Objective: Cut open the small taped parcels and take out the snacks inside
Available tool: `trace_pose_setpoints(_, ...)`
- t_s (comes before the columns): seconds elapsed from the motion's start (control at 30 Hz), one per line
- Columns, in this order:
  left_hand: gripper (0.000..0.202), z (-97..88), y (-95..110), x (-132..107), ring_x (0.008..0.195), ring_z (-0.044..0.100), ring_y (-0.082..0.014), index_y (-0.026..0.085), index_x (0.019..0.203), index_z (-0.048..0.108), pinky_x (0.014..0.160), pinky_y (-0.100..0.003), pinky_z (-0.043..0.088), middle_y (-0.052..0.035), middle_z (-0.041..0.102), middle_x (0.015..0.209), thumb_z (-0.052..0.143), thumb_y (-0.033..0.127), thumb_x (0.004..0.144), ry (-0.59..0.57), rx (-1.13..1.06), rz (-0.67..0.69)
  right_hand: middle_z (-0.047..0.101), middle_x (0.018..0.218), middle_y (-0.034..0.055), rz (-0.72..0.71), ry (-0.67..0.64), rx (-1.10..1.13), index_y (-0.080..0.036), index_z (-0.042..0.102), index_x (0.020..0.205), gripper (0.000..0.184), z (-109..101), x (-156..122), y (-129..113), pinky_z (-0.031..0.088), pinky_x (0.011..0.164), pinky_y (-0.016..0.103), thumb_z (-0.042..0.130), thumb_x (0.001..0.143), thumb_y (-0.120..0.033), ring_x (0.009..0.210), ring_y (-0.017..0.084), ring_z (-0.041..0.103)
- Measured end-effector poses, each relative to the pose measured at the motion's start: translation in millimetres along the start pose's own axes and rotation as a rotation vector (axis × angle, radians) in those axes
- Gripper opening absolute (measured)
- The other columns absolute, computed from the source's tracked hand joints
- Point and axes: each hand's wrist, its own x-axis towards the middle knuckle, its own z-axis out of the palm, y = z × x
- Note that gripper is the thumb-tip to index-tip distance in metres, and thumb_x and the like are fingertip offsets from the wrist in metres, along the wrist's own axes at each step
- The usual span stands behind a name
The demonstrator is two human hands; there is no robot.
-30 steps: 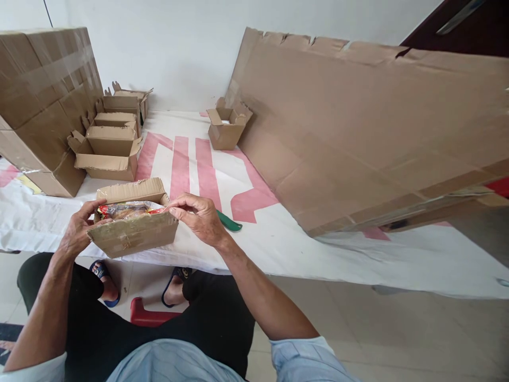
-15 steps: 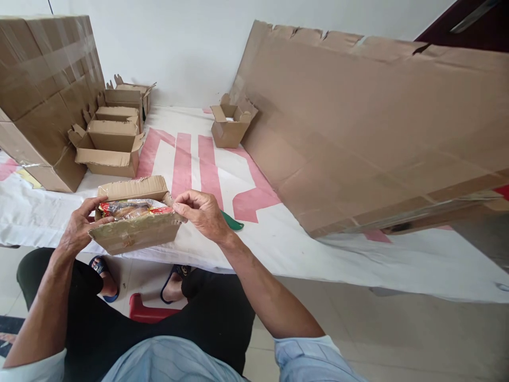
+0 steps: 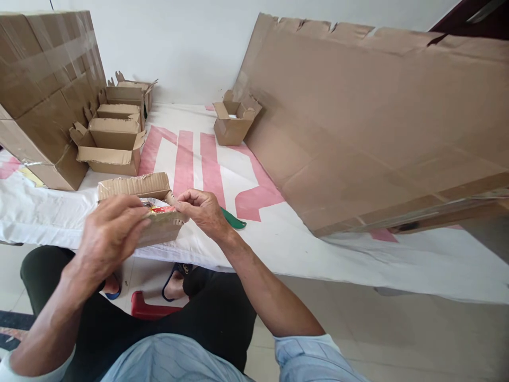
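Observation:
A small cardboard box (image 3: 159, 233) with its flaps up sits at the table's front edge, tilted a little toward me. Inside it lie clear plastic packets with red and yellow print (image 3: 159, 209). My right hand (image 3: 203, 212) pinches the box's right edge between thumb and fingers. In front of the box's left side is my left hand (image 3: 113, 231), slightly blurred, its fingers loosely stretched to the right over the opening. It covers much of the contents, and nothing shows in its grasp. A green curved object (image 3: 234, 218) lies partly hidden behind my right wrist.
Several open small boxes (image 3: 109, 155) stand in a row at the left, beside a stack of taped cartons (image 3: 43, 90). Another open box (image 3: 231, 130) is near the wall. A large cardboard sheet (image 3: 358, 127) leans at the right on the white-covered table (image 3: 286, 254).
My left hand has let go of the box's left end and moved right and nearer, across its front. My right hand stays at the right edge. The view has shifted slightly.

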Motion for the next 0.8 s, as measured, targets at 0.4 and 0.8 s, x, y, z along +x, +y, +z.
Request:
trace_pose_setpoints(0.4,0.03,60.1,2,11,0.084,0.07,-0.0212,0.021,0.105,0.081,0.074,-0.033,0.055,-0.007,0.075,0.097,0.055,0.025,0.118,-0.128,0.201,0.079,0.067,0.07,-0.0015,0.02,0.005,0.029,-0.022,0.07,0.071,0.039,4,1,4,0.048,0.062,0.028,0.093,0.074,-0.054,0.065,0.013,0.055)
trace_pose_setpoints(0.8,0.021,58.8,7,14,0.087,0.068,-0.0217,0.019,0.099,0.076,0.077,-0.034,0.052,-0.0076,0.071,0.097,0.06,0.015,0.111,-0.195,0.1,0.022,0.067,0.069,-0.0015,0.052,-0.037,0.029,-0.021,0.072,0.074,0.035,1,-4,5,0.045,0.058,0.026,0.092,0.076,-0.049,0.062,0.011,0.053)
